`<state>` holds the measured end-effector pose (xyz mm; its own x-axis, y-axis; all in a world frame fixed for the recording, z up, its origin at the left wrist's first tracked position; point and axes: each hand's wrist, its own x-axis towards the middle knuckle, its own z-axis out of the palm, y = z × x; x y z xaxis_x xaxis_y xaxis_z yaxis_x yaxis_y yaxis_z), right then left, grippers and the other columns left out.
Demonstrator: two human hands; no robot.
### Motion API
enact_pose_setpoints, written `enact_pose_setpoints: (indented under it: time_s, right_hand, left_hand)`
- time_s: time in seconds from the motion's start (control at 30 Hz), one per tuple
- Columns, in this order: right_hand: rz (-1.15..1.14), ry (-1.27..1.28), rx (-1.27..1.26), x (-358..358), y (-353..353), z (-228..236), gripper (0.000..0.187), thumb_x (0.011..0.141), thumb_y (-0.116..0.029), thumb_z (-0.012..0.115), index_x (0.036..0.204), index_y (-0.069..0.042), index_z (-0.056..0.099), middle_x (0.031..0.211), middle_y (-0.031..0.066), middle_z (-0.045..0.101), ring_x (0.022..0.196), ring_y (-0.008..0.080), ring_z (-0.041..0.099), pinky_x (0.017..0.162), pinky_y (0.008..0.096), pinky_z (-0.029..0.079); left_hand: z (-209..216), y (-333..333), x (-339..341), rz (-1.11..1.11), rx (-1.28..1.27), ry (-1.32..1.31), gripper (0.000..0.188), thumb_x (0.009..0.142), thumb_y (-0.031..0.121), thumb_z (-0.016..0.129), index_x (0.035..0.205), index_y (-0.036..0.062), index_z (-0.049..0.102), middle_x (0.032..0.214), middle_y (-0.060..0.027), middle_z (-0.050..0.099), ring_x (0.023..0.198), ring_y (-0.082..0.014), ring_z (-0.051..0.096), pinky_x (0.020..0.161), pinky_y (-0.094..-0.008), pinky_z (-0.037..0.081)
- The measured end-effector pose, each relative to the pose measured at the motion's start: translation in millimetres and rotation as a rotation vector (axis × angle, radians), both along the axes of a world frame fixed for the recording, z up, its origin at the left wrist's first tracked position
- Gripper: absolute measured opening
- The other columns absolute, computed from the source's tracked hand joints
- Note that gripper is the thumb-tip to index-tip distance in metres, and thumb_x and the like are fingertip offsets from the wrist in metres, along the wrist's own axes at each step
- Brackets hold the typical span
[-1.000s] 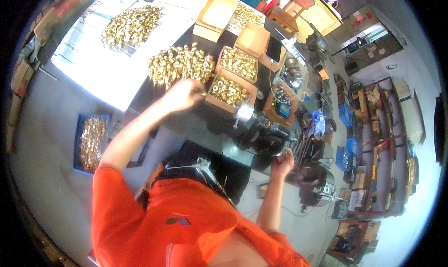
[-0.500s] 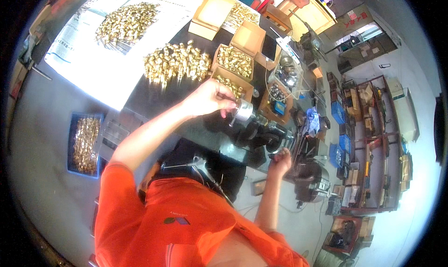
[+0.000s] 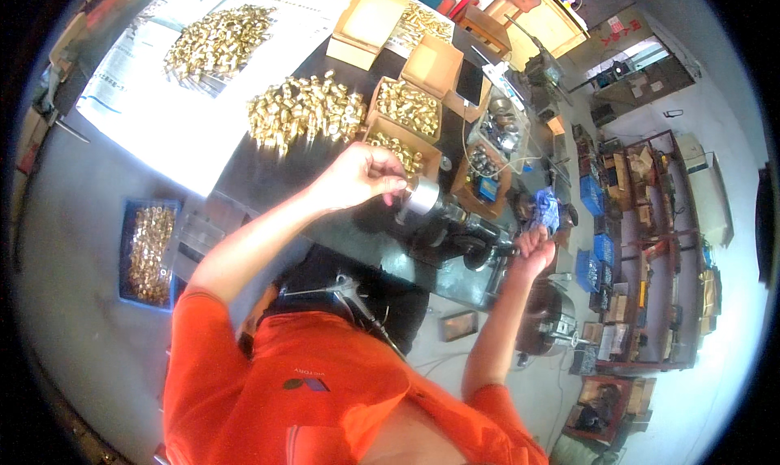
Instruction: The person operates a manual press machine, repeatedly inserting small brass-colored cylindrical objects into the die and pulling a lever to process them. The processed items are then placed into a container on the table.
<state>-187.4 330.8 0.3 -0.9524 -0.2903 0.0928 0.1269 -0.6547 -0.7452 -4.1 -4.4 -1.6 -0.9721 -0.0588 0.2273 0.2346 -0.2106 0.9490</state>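
A small bench machine [image 3: 465, 239] with dark metal parts stands on the black table top. At its left end is a silver cylindrical chuck [image 3: 424, 195]. The thumb and fingers of my left hand [image 3: 370, 177] are pinched together right at the chuck's face; whatever small piece lies between them is hidden. My right hand [image 3: 535, 252] is closed round the handle at the machine's right end, beside a blue cloth [image 3: 547, 208]. Just beyond my left hand are two cardboard boxes of brass fittings [image 3: 406, 107], and a loose heap of brass fittings [image 3: 305, 114] lies farther left.
Another brass heap [image 3: 219, 42] lies on newspaper [image 3: 122, 87]. A blue crate of metal parts [image 3: 149, 254] sits low at the left. An air gun [image 3: 345, 288] lies near my lap. Open boxes [image 3: 432, 65], a phone [image 3: 469, 84] and shelves [image 3: 650, 245] stand beyond and to the right.
My right hand has moved away from my body and to the right, with the handle at the machine's end. My left hand has stayed at the chuck, shifting only slightly.
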Motion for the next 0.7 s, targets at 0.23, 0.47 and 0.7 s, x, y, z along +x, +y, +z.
enact_pose_setpoints:
  time_s: [0.23, 0.47, 0.7]
  right_hand:
    - [-0.458, -0.063, 0.344, -27, -29, -61, 0.026, 0.079, -0.018, 0.042, 0.092, 0.002, 0.054, 0.066, 0.0, 0.045, 0.054, 0.0129, 0.04, 0.05, 0.0268, 0.034]
    - [-0.323, -0.35, 0.195, 42, -34, -74, 0.015, 0.08, -0.016, 0.047, 0.086, -0.005, 0.056, 0.068, -0.0005, 0.052, 0.055, 0.0114, 0.046, 0.05, 0.0271, 0.038]
    - [-0.24, -0.375, 0.298, 43, -5, -88, 0.015, 0.083, -0.017, 0.043, 0.081, -0.006, 0.053, 0.065, -0.0008, 0.051, 0.048, 0.0078, 0.041, 0.04, 0.0202, 0.033]
  left_hand:
    - [1, 6, -3, 0.017, 0.005, 0.031, 0.007, 0.078, 0.0, 0.06, 0.083, -0.0039, 0.057, 0.074, -0.0072, 0.06, 0.064, -0.0106, 0.058, 0.059, -0.023, 0.048]
    - [0, 6, -6, 0.015, -0.033, 0.066, 0.007, 0.078, 0.002, 0.06, 0.083, -0.0035, 0.058, 0.073, -0.0069, 0.06, 0.063, -0.0102, 0.057, 0.058, -0.0226, 0.048]
    - [2, 12, -4, 0.062, 0.042, -0.054, 0.006, 0.077, -0.001, 0.061, 0.082, -0.0038, 0.059, 0.07, -0.007, 0.059, 0.058, -0.0115, 0.057, 0.054, -0.0228, 0.048]
